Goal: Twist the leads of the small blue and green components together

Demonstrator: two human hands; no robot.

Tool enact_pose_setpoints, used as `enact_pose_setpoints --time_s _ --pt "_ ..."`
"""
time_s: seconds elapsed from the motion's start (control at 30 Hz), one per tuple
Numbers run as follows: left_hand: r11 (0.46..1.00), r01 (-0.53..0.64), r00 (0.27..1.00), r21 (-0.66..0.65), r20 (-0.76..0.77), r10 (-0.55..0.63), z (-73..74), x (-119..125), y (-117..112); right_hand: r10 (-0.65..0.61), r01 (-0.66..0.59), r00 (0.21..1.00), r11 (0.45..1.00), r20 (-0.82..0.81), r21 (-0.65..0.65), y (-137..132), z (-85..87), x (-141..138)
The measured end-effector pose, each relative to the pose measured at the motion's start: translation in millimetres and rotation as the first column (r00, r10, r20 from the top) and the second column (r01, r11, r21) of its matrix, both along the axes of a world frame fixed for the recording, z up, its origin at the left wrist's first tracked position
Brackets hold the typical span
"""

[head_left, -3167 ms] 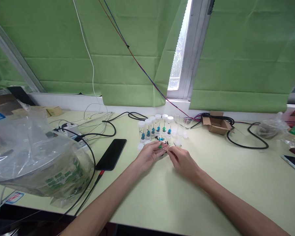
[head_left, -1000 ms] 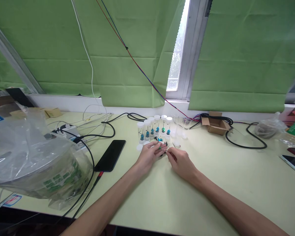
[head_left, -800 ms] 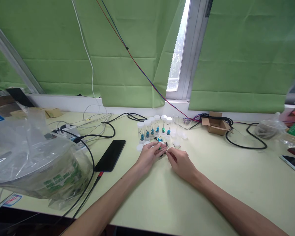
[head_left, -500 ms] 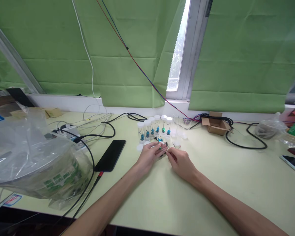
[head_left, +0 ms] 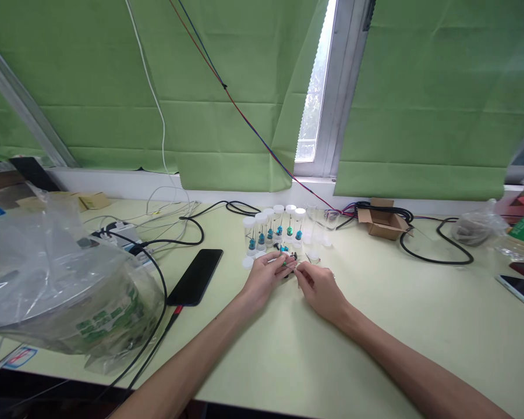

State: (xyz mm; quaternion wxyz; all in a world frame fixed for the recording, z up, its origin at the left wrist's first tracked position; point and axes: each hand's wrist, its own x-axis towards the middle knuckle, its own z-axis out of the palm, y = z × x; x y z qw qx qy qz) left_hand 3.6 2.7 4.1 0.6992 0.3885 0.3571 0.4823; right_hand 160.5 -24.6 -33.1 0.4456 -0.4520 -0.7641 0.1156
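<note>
My left hand [head_left: 264,278] and my right hand [head_left: 321,287] meet on the pale green table [head_left: 375,302], fingertips almost touching. The left fingers pinch a small green part [head_left: 284,263]. The right fingers are pinched together on something too thin to make out. Just behind the hands stands a row of several clear vials with white caps [head_left: 273,230], each holding a small blue or green part on a wire. A few loose small parts [head_left: 288,251] lie between the vials and my fingers.
A black phone [head_left: 195,284] lies left of the hands. A large clear plastic bag [head_left: 56,279] fills the left side, with black and white cables [head_left: 166,233] around it. A small cardboard box [head_left: 383,221], a black cable loop [head_left: 436,244] and another phone [head_left: 521,289] are at right.
Both hands stay pinched together at the same spot with only slight finger shifts. The view has drifted a little.
</note>
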Motion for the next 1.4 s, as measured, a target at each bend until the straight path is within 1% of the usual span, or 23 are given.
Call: enact_pose_setpoints --time_s 0.17,0.37,0.57,0.97,1.23,1.4 --pt "1.0 0.003 1.0 -0.012 0.001 -0.003 0.8 0.2 -0.7 0.003 -0.003 1.0 1.0 -0.005 0.018 -0.9 1.8 -0.1" --pt "0.999 0.04 0.999 -0.003 0.021 -0.04 -2.8 -0.5 0.9 0.019 -0.019 1.0 1.0 -0.013 0.015 -0.6 1.0 -0.1" --pt "0.999 -0.004 1.0 -0.037 0.026 0.005 -0.9 0.4 1.2 0.016 -0.016 1.0 1.0 -0.012 0.005 -0.9 0.7 0.2" --pt "0.995 -0.048 0.997 -0.088 0.059 0.053 -0.8 1.9 2.6 0.009 -0.009 1.0 1.0 -0.025 -0.02 0.0 -0.8 0.0" --pt "0.996 -0.047 0.996 -0.08 0.068 0.053 -3.9 1.2 6.0 0.012 -0.013 0.999 1.0 -0.041 -0.023 0.7 -0.3 0.2" --pt "0.996 -0.041 0.997 -0.074 0.057 0.046 -2.7 1.0 4.2 0.003 -0.003 1.0 1.0 -0.025 -0.02 1.0 -1.0 0.4"
